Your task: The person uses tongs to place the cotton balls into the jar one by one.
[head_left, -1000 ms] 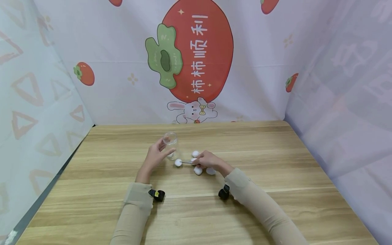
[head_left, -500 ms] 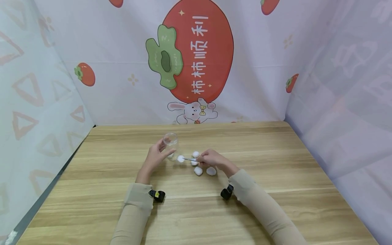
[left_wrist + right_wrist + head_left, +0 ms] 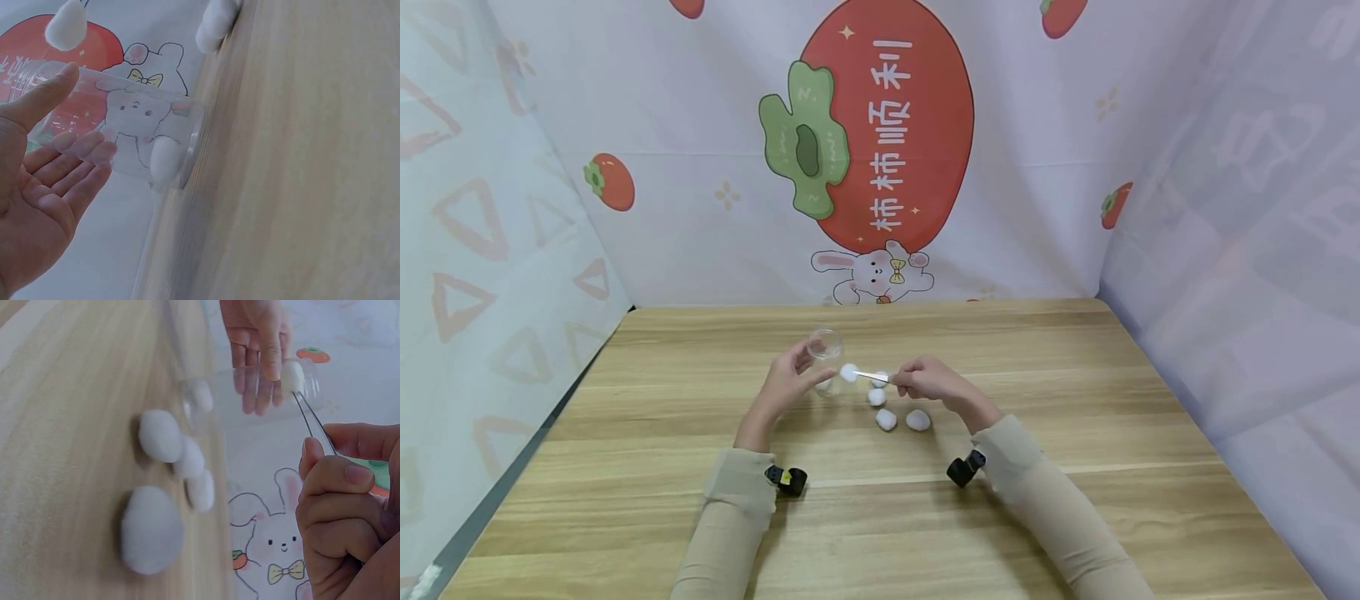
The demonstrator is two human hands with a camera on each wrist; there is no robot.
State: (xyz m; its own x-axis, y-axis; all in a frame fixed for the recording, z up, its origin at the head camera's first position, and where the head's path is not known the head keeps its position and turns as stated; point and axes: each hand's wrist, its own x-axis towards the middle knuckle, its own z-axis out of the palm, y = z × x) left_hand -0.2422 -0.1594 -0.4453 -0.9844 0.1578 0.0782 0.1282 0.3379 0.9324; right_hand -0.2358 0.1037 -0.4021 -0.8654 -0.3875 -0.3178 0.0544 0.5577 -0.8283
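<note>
- Raised since the earlier frame, the white ball (image 3: 848,372) at the tips of the tweezers (image 3: 872,378) sits higher in the head view, just right of the jar (image 3: 828,360) near frame centre.
- For carrying it towards the mouth, a light, even squeeze and a steady jar should serve; clearing the rim seems the delicate part.
- Right hand (image 3: 934,382): fingers curled, pinching the tweezers.
- Left hand (image 3: 786,384): thumb and fingers spread to the jar's width, holding it.
</note>
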